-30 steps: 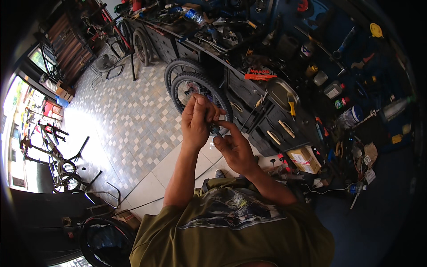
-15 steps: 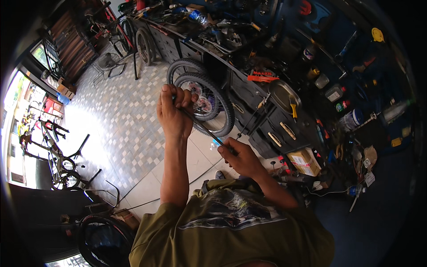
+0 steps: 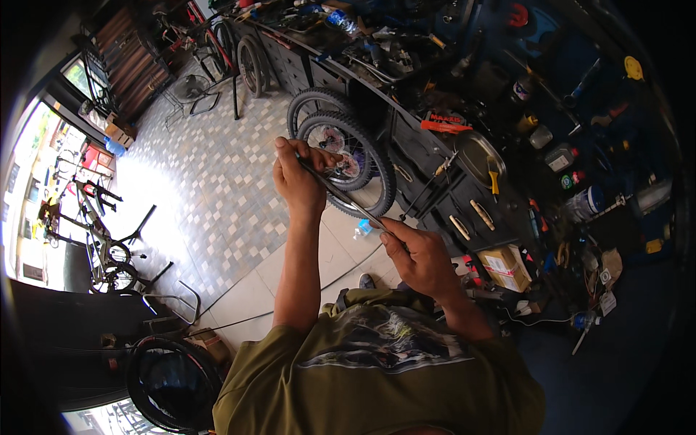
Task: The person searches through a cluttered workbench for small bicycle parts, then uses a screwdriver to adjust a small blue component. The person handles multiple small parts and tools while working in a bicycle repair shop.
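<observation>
Both my hands are raised in front of my chest, joined by a thin, dark, rod-like length (image 3: 353, 204). Its exact kind I cannot make out. My left hand (image 3: 302, 177) is closed round the upper left end, thumb pointing up and some fingers loosely curled. Lower and to the right, my right hand (image 3: 419, 259) pinches the other end between thumb and fingers. The length slants down from left to right, nearly straight. Behind it two bicycle wheels (image 3: 389, 174) with knobbly tyres lean against the dark cabinet (image 3: 428, 190).
A cluttered workbench with tools runs along the far right, holding a metal pan (image 3: 475, 156) and a yellow-handled brush (image 3: 494, 181). A cardboard box (image 3: 502, 268) sits below. Bicycle frames (image 3: 98, 232) stand at left, a tyre (image 3: 174, 384) lower left. A thin dark line crosses the floor.
The view has shifted a little, so the room appears further right. My right hand has turned slightly and shows more of its back. Both hands keep hold of the dark length.
</observation>
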### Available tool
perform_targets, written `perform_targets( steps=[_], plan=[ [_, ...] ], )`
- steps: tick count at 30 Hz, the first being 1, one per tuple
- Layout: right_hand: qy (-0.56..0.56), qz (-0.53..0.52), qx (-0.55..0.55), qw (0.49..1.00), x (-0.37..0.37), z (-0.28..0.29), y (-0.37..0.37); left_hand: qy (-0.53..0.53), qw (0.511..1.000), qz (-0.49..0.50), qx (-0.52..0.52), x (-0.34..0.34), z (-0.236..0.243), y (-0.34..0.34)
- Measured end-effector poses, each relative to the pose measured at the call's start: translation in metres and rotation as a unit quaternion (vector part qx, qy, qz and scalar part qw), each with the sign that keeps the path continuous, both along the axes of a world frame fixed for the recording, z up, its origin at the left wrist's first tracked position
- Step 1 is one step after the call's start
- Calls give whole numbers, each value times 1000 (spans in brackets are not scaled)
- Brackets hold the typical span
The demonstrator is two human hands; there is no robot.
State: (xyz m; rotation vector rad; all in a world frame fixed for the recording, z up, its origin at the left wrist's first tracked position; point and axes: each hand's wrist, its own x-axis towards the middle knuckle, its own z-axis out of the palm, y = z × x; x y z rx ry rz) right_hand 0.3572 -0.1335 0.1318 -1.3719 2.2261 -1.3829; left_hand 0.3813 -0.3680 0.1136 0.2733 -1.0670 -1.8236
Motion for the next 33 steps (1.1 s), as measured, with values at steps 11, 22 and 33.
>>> perform_targets(
  steps=[11, 22, 33],
  plan=[
    [24, 7, -33, 999, -11, -5, 15, -157, 969, 84, -174, 4, -8, -14],
    [-312, -11, -94, 946, -21, -8, 76, 85, 978, -164, 95, 45, 21, -36],
    [-150, -2, -66, 987, -14, 19, 76, 126, 952, -276, 46, 53, 25, 17]
  ],
)
